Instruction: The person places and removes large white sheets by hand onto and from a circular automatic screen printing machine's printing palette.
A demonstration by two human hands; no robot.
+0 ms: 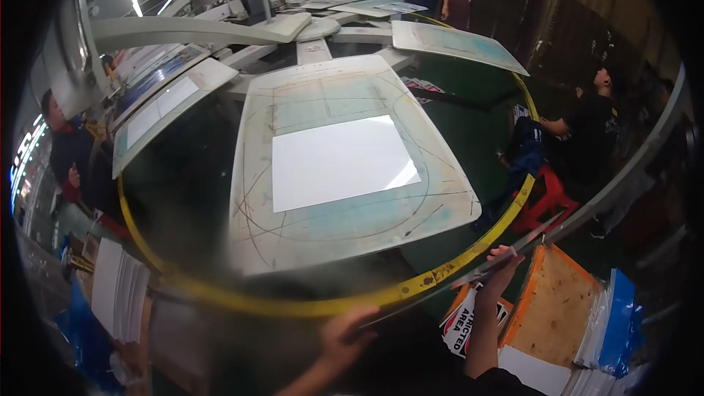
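My left hand is at the bottom middle, fingers curled and somewhat blurred, pinching one end of a thin flat sheet. That sheet shows almost edge-on as a narrow slanting strip. Farther right, my right hand is closed around the same sheet with its fingertips over the upper edge. Beyond both hands lies a large pale board with scribbled lines and bluish stains. A blank white sheet rests flat on it, its right corner shining.
A yellow ring rail curves around the machine. Other boards fan out from its centre. Stacked white sheets stand at left; an orange-edged wooden board and a printed sign at right. Several people are nearby, one beside a red stool.
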